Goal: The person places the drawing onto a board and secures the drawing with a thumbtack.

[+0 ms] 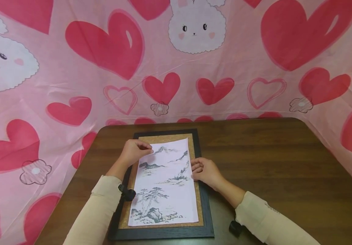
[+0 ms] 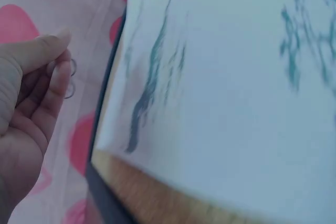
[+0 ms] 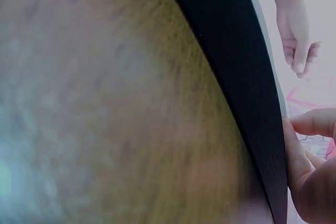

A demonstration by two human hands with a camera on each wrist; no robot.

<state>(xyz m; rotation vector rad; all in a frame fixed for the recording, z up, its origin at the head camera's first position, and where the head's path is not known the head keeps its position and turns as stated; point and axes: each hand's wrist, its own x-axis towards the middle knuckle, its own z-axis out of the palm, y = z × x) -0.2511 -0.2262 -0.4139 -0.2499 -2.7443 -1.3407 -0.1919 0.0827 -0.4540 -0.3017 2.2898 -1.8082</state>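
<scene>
A white sheet of paper with a printed ink landscape of trees, rocks and mountains lies over a cork board in a black frame. My left hand hovers at the sheet's top left corner with its fingers loosely bent. In the left wrist view that hand is apart from the paper, with nothing between thumb and fingers. Along the sheet's right side, my right hand pinches the paper's edge. The right wrist view shows its fingertips meeting beside the black frame.
Cork shows around the sheet inside the frame. All of it lies on a dark brown wooden table. Pink fabric with hearts and rabbits hangs behind and at the sides. Each sleeve carries a small black wrist camera.
</scene>
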